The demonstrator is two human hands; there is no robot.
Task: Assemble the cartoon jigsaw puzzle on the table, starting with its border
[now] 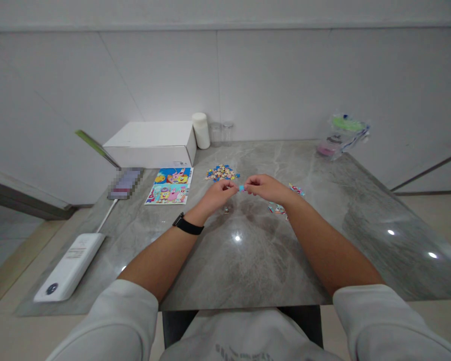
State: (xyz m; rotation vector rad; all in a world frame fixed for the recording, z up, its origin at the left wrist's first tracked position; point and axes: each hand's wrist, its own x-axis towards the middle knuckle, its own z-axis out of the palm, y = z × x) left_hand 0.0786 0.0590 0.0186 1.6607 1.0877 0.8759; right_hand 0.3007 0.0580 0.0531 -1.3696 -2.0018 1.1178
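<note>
Over the glossy, veined grey counter [248, 273], the left hand [218, 195] and right hand [267, 187] clamp their fingers on a small blue puzzle piece [241, 188] between them, its long axis unclear.

No text is readable: reddish lines on white device [72, 265], tiny marking on white box [146, 153], prints on plastic bag [336, 140] and shirt [244, 331] are too small or blurred.
</note>
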